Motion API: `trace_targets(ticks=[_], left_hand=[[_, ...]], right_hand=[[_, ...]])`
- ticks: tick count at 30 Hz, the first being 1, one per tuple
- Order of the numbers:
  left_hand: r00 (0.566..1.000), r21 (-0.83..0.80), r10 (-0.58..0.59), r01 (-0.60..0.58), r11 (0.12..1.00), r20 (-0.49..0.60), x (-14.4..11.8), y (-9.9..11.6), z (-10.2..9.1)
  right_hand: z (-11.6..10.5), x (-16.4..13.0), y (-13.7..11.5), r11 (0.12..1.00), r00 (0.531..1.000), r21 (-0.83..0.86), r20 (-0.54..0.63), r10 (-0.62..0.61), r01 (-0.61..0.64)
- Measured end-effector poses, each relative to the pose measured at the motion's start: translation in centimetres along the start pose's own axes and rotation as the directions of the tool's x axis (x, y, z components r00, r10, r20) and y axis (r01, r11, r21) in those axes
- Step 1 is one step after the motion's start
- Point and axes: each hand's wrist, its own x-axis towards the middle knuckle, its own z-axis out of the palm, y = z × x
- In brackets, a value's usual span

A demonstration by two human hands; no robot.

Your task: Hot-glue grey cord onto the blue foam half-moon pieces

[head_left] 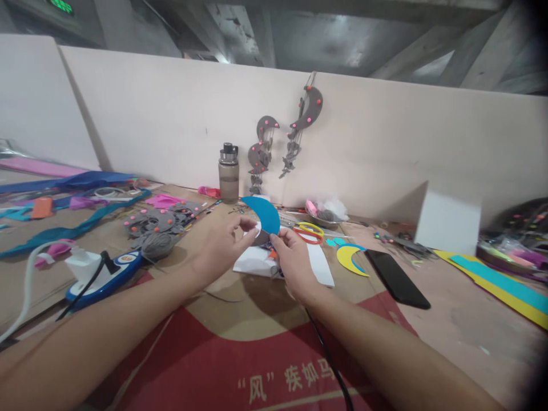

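A blue felt crescent (268,214) is held up over the middle of the table. My right hand (296,257) pinches its lower end between thumb and finger. To the left of the crescent, my left hand (226,242) has thumb and fingertips pressed together near its inner edge; what lies in them is too small to make out. White paper (319,265) lies beneath my hands, with small items on it partly hidden. Scissors with orange and yellow handles (310,229) rest just beyond my right hand.
Right of my hands lie a yellow crescent (347,260) and a black phone (397,278). A water bottle (229,176) stands at the back. Grey felt pieces with pink dots (156,221), grey yarn (157,244) and a blue power strip (107,279) are at left. A black cable (331,359) runs in front.
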Motion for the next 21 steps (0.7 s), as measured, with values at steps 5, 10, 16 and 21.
trace_targets(ticks=[5,10,16,21], left_hand=[[0.885,-0.196,-0.305,0.388,0.901,0.351,0.6,-0.9,0.3],[0.791,-0.33,-0.407,0.575,0.749,0.456,-0.1,-1.6,1.0],[0.731,-0.549,-0.447,0.682,0.483,0.515,-0.2,-1.1,1.6],[0.721,-0.632,-0.431,0.689,0.355,0.543,-0.3,-1.4,2.0]], right_hand=[[0.0,-0.2,-0.5,0.988,0.998,-0.14,0.04,-0.054,0.059],[0.1,-0.4,-0.8,0.979,0.998,-0.194,0.031,-0.058,0.063],[0.2,-0.5,-0.8,0.97,0.996,-0.227,0.041,-0.075,0.082],[0.2,-0.4,-0.8,0.96,0.995,-0.261,0.031,-0.1,0.104]])
